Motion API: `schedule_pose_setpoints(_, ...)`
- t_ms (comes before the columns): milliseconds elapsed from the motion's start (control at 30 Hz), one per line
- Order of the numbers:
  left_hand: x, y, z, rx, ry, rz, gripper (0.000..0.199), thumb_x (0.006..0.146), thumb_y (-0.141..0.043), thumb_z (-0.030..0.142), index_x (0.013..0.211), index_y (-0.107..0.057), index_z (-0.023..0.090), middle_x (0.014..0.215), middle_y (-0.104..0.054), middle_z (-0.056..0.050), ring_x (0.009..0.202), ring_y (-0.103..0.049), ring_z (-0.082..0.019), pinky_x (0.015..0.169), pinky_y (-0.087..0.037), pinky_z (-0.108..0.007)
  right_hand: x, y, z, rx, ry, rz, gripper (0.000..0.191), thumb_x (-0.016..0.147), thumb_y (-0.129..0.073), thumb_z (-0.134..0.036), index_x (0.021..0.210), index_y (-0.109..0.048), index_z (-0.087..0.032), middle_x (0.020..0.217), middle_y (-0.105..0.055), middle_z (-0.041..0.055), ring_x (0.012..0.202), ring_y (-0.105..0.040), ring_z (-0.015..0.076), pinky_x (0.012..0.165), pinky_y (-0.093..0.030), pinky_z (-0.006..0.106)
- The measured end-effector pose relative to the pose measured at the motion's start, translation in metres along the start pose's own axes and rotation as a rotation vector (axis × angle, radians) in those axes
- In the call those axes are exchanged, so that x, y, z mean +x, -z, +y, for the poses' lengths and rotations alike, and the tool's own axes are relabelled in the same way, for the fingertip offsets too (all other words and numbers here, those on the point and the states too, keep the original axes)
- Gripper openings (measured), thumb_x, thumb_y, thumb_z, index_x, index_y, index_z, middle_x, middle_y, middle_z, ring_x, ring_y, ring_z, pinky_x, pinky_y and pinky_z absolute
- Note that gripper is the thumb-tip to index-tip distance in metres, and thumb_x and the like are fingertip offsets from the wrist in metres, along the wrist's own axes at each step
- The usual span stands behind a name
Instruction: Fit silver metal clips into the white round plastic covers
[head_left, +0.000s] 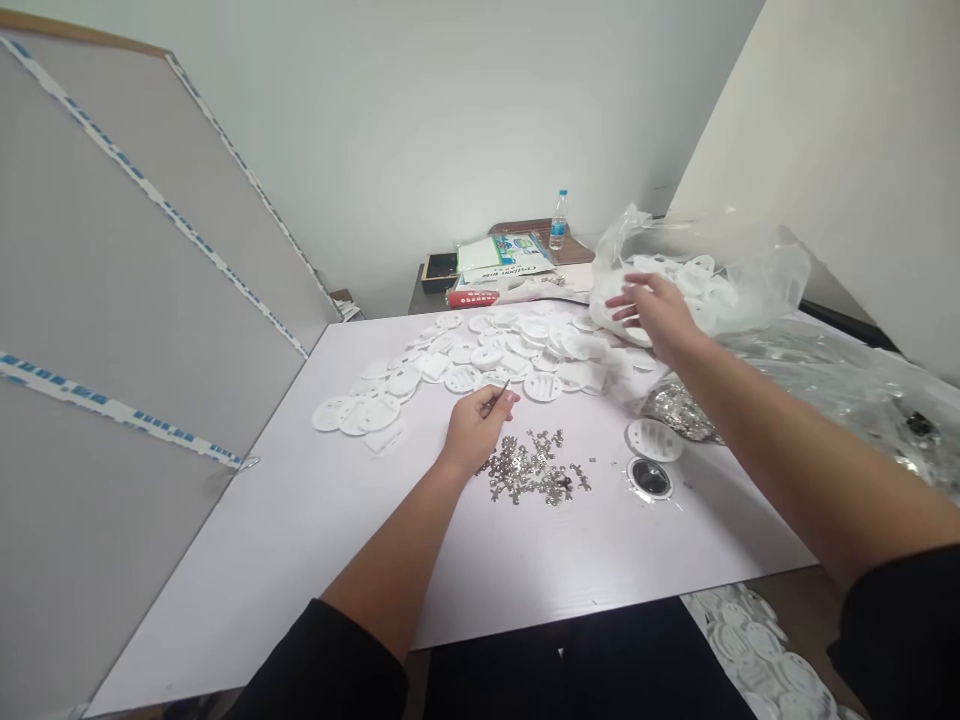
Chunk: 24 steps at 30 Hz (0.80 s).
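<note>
My left hand [480, 425] is closed around a thin, dark, pointed metal tool [505, 386]; most of it is hidden by the fingers. Just below that hand lies a scattered heap of small shiny metal pieces [525, 468]. My right hand [656, 312] is raised at the front of a clear plastic bag [765, 285] of white plastic parts, its fingers spread with nothing seen in them. Between the hands and the back edge spreads a pile of round white slotted discs [487, 357]. One slotted disc [654, 440] lies beneath my right forearm, above a dark round piece with a white rim [649, 479].
A clear bag of metal pieces [679, 412] and more crumpled plastic [847, 385] cover the table's right side. A grey partition [150, 300] stands along the left. Behind are a water bottle [558, 220] and packets [506, 255]. More white discs [757, 640] lie below the front edge.
</note>
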<state>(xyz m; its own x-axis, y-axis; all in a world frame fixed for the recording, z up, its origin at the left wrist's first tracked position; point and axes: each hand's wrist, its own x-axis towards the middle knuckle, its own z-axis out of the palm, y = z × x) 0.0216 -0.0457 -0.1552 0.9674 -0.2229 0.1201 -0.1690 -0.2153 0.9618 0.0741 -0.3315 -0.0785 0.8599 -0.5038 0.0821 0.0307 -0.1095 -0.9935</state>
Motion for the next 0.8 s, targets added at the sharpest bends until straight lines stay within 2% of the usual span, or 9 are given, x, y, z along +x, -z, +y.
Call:
schedule_pose_setpoints(33, 0.001, 0.0, -0.001, 0.053, -0.022, 0.024, 0.036, 0.09, -0.062, 0.053, 0.088, -0.073, 0.018, 0.07, -0.062, -0.001, 0.051, -0.039, -0.01, 0.051, -0.03, -0.025, -0.015, -0.006, 0.009, -0.055, 0.024, -0.095, 0.018, 0.086, -0.061, -0.015, 0.104, -0.065, -0.019, 0.083, -0.072, 0.0042, 0.065, -0.062, 0.0146, 0.058, -0.046, 0.026)
schedule_pose_setpoints(100, 0.002, 0.001, -0.003, 0.202, -0.088, 0.067, 0.03, 0.092, -0.062, 0.046, 0.084, -0.071, 0.019, 0.072, -0.064, -0.002, 0.058, -0.046, -0.013, 0.056, -0.034, -0.026, -0.042, -0.017, 0.026, -0.344, 0.233, -0.385, 0.012, 0.085, -0.062, -0.019, 0.095, -0.069, -0.019, 0.084, -0.073, 0.0059, 0.07, -0.064, 0.0178, 0.065, -0.049, 0.031)
schedule_pose_setpoints(133, 0.002, 0.002, -0.004, 0.288, -0.125, 0.079, 0.026, 0.092, -0.061, 0.042, 0.083, -0.071, 0.02, 0.076, -0.066, -0.002, 0.062, -0.05, -0.014, 0.059, -0.036, -0.027, -0.054, -0.021, 0.035, -0.443, 0.347, -0.467, 0.011, 0.085, -0.063, -0.022, 0.091, -0.071, -0.019, 0.088, -0.074, 0.0071, 0.075, -0.065, 0.0197, 0.069, -0.05, 0.034)
schedule_pose_setpoints(200, 0.003, 0.004, -0.006, 0.46, -0.18, 0.08, 0.019, 0.092, -0.06, 0.034, 0.087, -0.072, 0.021, 0.085, -0.069, -0.004, 0.069, -0.055, -0.017, 0.062, -0.037, -0.028, -0.071, -0.03, 0.051, -0.632, 0.538, -0.521, 0.015, 0.086, -0.059, -0.023, 0.094, -0.072, -0.019, 0.095, -0.074, 0.0093, 0.081, -0.065, 0.024, 0.074, -0.05, 0.039)
schedule_pose_setpoints(300, 0.003, 0.007, -0.006, 0.668, -0.176, 0.077, 0.015, 0.091, -0.059, 0.027, 0.09, -0.074, 0.023, 0.092, -0.069, -0.005, 0.069, -0.055, -0.018, 0.059, -0.034, -0.029, -0.083, -0.037, 0.07, -0.873, 0.799, -0.47, 0.019, 0.084, -0.063, -0.023, 0.099, -0.073, -0.017, 0.106, -0.07, 0.0151, 0.1, -0.061, 0.0327, 0.082, -0.05, 0.046)
schedule_pose_setpoints(367, 0.003, 0.01, -0.005, 0.757, -0.135, 0.076, 0.014, 0.09, -0.061, 0.026, 0.089, -0.074, 0.024, 0.094, -0.069, -0.005, 0.067, -0.054, -0.018, 0.057, -0.032, -0.03, -0.084, -0.038, 0.078, -0.964, 0.888, -0.462, 0.019, 0.087, -0.063, -0.024, 0.099, -0.074, -0.017, 0.111, -0.068, 0.0165, 0.105, -0.058, 0.0353, 0.085, -0.05, 0.048)
schedule_pose_setpoints(467, 0.003, 0.013, -0.003, 0.805, -0.096, 0.026, 0.014, 0.09, -0.061, 0.025, 0.088, -0.075, 0.025, 0.094, -0.068, -0.006, 0.07, -0.056, -0.019, 0.058, -0.033, -0.03, -0.082, -0.038, 0.085, -1.024, 0.914, -0.481, 0.02, 0.092, -0.057, -0.023, 0.099, -0.075, -0.016, 0.111, -0.069, 0.0153, 0.103, -0.058, 0.0344, 0.082, -0.05, 0.046)
schedule_pose_setpoints(600, 0.004, 0.012, -0.002, 0.786, -0.134, -0.102, 0.016, 0.091, -0.06, 0.022, 0.089, -0.076, 0.025, 0.095, -0.07, -0.006, 0.079, -0.061, -0.021, 0.063, -0.037, -0.031, -0.081, -0.037, 0.087, -1.033, 0.932, -0.466, 0.024, 0.095, -0.051, -0.017, 0.097, -0.075, -0.017, 0.104, -0.07, 0.0139, 0.095, -0.061, 0.0301, 0.077, -0.048, 0.042)
schedule_pose_setpoints(800, 0.001, 0.009, 0.002, 0.77, -0.124, -0.262, 0.023, 0.092, -0.056, 0.016, 0.097, -0.076, 0.026, 0.104, -0.072, -0.004, 0.092, -0.065, -0.022, 0.076, -0.045, -0.035, -0.084, -0.031, 0.082, -0.842, 0.963, -0.268, 0.03, 0.101, -0.046, -0.026, 0.1, -0.076, -0.02, 0.094, -0.068, 0.0122, 0.075, -0.059, 0.0211, 0.058, -0.041, 0.032)
